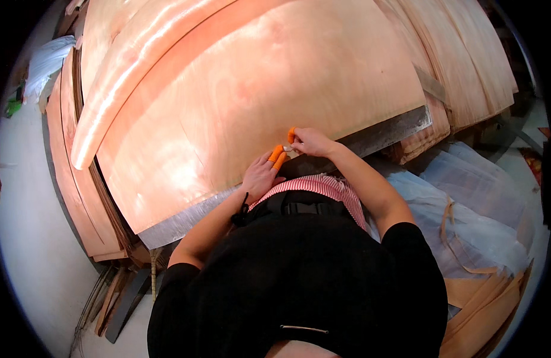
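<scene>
Head view: the right hand pinches a small pale piece with curled fingers; at its eight o'clock, the left hand extends fingers, hold I cannot tell; wooden sheet spreads toward twelve o'clock.

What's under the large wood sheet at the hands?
A grey, metal-looking surface sticks out beneath the near edge of the wood sheet, to left and right. The forearms and torso partly hide its middle; anything farther under the sheet is covered.
</scene>
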### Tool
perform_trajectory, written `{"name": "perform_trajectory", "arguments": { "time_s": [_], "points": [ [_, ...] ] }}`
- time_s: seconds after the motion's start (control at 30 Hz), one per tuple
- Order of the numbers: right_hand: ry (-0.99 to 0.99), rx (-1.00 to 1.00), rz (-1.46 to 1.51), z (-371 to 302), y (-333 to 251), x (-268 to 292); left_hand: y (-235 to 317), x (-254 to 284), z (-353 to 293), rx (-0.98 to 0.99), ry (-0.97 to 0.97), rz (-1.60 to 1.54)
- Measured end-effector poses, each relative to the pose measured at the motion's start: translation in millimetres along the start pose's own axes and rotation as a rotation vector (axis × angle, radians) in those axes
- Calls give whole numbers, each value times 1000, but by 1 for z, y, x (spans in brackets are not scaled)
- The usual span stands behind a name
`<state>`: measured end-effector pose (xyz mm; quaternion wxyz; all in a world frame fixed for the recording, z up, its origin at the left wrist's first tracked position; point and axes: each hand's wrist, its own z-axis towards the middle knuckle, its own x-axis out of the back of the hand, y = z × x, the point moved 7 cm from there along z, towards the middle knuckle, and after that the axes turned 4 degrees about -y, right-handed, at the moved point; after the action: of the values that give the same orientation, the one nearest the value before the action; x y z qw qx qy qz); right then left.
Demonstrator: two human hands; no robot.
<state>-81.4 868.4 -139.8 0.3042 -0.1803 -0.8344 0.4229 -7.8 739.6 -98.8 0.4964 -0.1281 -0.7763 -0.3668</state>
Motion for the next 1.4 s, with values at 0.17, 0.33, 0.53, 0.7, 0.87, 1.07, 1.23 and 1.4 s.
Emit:
{"name": "perform_trajectory", "arguments": {
  "time_s": [0.17, 0.33, 0.53, 0.7, 0.87, 1.07, 1.23, 1.4],
  "points": [
    [79, 69, -132, 2, 1, 1, 3, -4, 14, -20, -23, 131],
    [84, 59, -102, 0, -2, 0, 3, -13, 15, -26, 34, 166],
    [81, 50, -162, -1, -1, -3, 4, -17, 14, -29, 69, 171],
    [77, 48, -162, -3, -5, -2, 6, -9, 10, -24, 168, 141],
    [110, 53, -229, -5, -8, -2, 6, -12, 12, -51, 143, 160],
    [87, -153, -25, -17, 6, -3, 8, -18, 25, 0, 3, 213],
    [147, -127, -400, -29, 1, 6, 7, -16, 25, 52, -59, 89],
    [13, -106, -760, -1, -5, 18, 6, -22, 28, 40, -104, 94]
  ]
}}
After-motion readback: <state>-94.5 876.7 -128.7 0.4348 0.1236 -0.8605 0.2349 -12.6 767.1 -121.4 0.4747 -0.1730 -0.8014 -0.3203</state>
